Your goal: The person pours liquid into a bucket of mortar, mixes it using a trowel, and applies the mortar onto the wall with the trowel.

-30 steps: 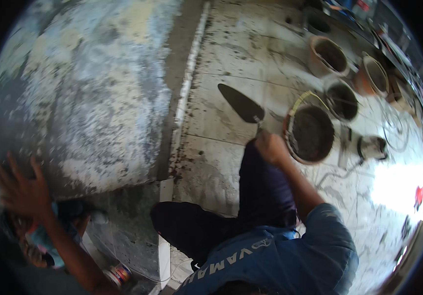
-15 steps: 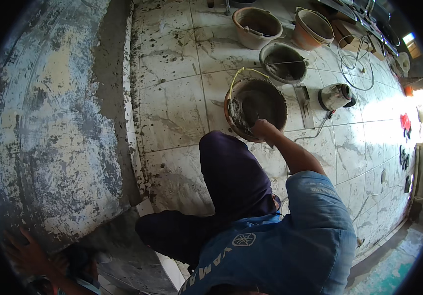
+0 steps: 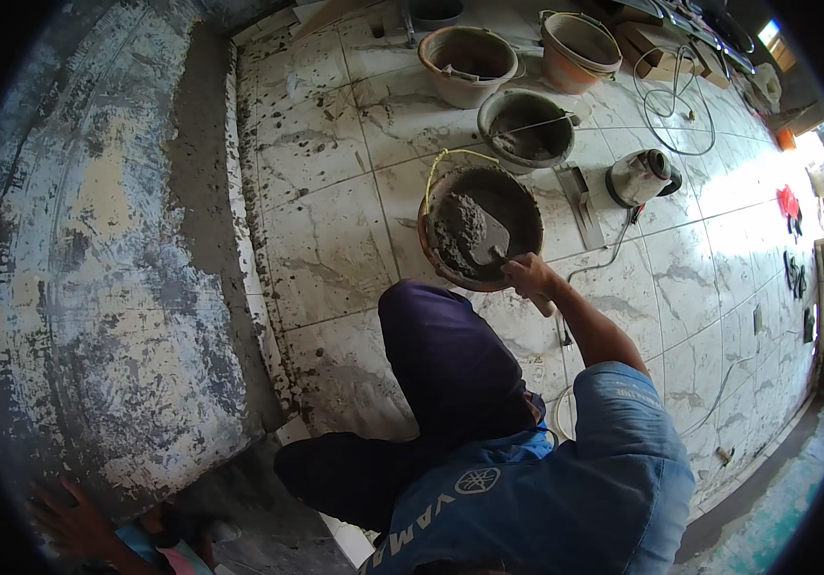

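Observation:
My right hand [image 3: 527,276] is closed round the handle of a trowel [image 3: 494,245]. The flat blade lies in a round bucket [image 3: 423,230] with a yellow cord handle, against a heap of wet grey mortar [image 3: 462,222]. Below my fist, the wooden handle end sticks out over the bucket's near rim. At the lower left, my left hand [image 3: 71,517] has its fingers spread against the scraped, patchy wall [image 3: 115,316]; its forearm enters from the lower edge.
Beyond the mortar bucket are a dark bucket [image 3: 527,129] and two orange-brown buckets [image 3: 469,65]. A long flat metal tool [image 3: 580,206] and a white jug-shaped appliance [image 3: 637,178] sit to the right. Cable [image 3: 613,257] crosses the tiles. Another person's clothing [image 3: 182,558] shows lower left.
The trowel blade, earlier mostly out of sight in the mortar, now shows, with mortar heaped to its left. My right hand has drawn back toward the near rim. The view has shifted slightly.

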Demonstrator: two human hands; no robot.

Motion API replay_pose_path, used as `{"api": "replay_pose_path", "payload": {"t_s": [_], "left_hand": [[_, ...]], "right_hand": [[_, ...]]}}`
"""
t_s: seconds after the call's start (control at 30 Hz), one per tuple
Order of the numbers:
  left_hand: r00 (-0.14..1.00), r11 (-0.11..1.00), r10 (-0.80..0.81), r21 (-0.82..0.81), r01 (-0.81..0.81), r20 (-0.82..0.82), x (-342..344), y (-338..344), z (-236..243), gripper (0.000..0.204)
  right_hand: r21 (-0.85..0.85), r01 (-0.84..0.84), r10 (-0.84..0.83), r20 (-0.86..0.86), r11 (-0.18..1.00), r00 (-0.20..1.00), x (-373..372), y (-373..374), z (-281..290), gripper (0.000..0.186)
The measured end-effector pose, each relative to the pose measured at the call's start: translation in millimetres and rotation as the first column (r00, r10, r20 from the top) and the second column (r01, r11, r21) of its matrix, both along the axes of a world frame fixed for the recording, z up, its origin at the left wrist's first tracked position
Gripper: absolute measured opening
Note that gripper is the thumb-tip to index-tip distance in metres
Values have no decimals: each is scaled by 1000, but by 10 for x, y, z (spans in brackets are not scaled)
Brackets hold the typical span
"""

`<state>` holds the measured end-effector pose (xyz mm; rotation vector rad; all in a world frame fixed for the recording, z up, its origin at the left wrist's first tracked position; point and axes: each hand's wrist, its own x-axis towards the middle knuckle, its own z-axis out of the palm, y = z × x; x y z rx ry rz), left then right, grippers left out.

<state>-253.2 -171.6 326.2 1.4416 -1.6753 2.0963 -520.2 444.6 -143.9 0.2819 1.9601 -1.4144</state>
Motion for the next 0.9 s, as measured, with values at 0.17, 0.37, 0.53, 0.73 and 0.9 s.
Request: {"api": "replay_pose_path", "payload": {"t_s": [0.17,0.37,0.53,0.73,0.9], "left_hand": [[1000,1000,-10,7,10,12,30,-3,-21,58],[998,998,-63,11,63,11,-5,-24,-28,57],[983,983,-183,13,183,-6,144,-30,95,59],[796,797,-604,-9,604,-37,51,-223,-220,59],[749,750,-662,-8,662,-31,150,-172,-36,59]], "right_hand": [[-27,42,-44,-71,999,996,64,-4,65,29],[9,-69,68,-364,998,929,207,104,-93,29],[-153,-56,34,-144,987,989,38,-189,-44,27],[-578,191,-202,46,793,978,40,-517,339,26],[-774,478,-443,287,415,849,-235,-1321,794,20]]}}
